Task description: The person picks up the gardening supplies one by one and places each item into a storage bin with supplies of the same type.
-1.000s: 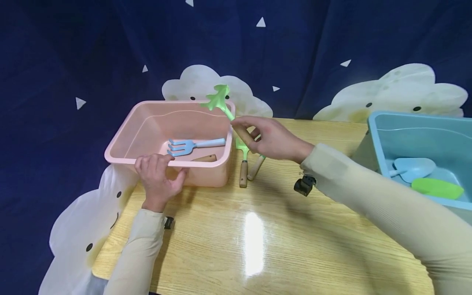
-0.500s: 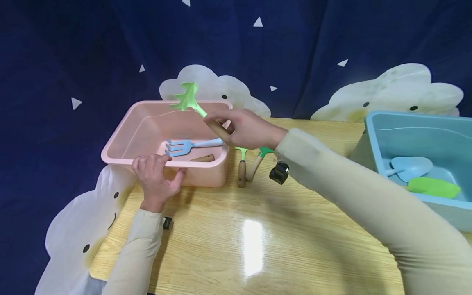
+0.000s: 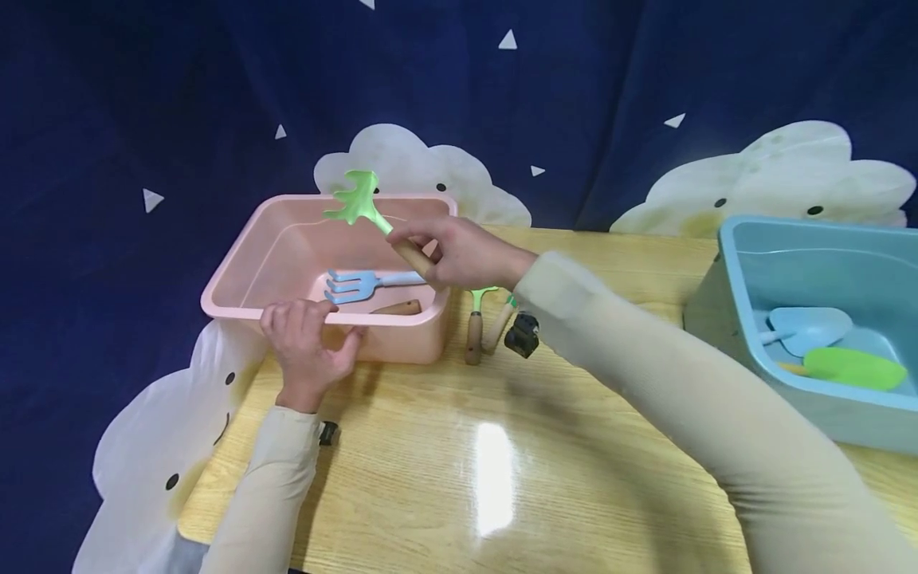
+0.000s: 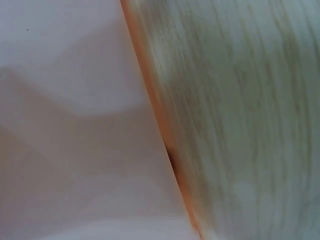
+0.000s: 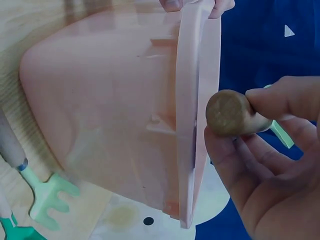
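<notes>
My right hand (image 3: pixel 469 253) pinches the wooden handle of a light green hand rake (image 3: pixel 361 199), holding it over the pink bin (image 3: pixel 402 343) with the tines up and to the left. In the right wrist view, the round end of that handle (image 5: pixel 225 114) shows between thumb and fingers, beside the bin's rim. My left hand (image 3: pixel 304 351) grips the bin's near rim, fingers over the edge and thumb on the outside. Inside the bin lie a light blue hand fork (image 3: pixel 355 286) and a wooden handle (image 3: pixel 400 308) whose head is hidden by the near wall.
Right of the pink bin, another light green hand rake (image 5: pixel 52 196) and a darker green tool (image 5: pixel 20 231) with a pale handle lie on the wooden table (image 3: pixel 402 478). A blue bin (image 3: pixel 739 319) at the right holds a light blue trowel (image 3: pixel 817 328) and a green trowel (image 3: pixel 857 367).
My right hand has carried the green hand rake leftward, from the pink bin's right edge to over its opening. The left hand has stayed on the rim.
</notes>
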Available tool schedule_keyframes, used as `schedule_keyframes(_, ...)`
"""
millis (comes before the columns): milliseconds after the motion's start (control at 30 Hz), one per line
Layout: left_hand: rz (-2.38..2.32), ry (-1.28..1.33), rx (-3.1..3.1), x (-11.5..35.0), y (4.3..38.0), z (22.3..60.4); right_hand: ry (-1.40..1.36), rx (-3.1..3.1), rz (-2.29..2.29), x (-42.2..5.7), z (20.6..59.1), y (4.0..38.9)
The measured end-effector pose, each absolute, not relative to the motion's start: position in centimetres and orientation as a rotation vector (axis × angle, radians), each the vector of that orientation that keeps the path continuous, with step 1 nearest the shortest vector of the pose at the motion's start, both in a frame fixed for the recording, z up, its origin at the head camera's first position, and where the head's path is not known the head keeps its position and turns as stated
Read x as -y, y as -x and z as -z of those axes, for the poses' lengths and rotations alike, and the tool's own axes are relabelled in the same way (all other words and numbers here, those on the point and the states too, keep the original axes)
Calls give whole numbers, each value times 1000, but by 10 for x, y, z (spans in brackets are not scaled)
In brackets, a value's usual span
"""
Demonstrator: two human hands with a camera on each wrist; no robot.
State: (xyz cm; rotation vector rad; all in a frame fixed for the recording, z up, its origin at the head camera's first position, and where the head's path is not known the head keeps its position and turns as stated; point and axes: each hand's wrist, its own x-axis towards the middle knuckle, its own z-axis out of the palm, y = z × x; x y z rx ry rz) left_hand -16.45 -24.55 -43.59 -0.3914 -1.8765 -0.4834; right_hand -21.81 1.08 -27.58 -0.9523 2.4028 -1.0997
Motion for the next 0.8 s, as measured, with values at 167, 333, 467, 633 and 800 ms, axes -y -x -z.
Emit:
schedule_keyframes(167, 472, 390, 1850, 246, 165, 437, 1044, -2402, 1134, -4, 280, 221)
schedule_keyframes(333, 473, 390, 1844, 244, 166, 438, 1033, -2347, 1180, 2, 279, 228)
schedule_keyframes(467, 474, 388, 1851, 243, 166, 438, 1029, -2314, 1151, 4, 275, 233)
schedule_keyframes(633, 483, 385, 1846, 244, 167, 437, 1065, -2337, 1052, 5, 268, 237)
schedule_keyframes(800, 476, 384, 1836, 242, 167, 436, 969, -2316, 993, 7, 265, 241)
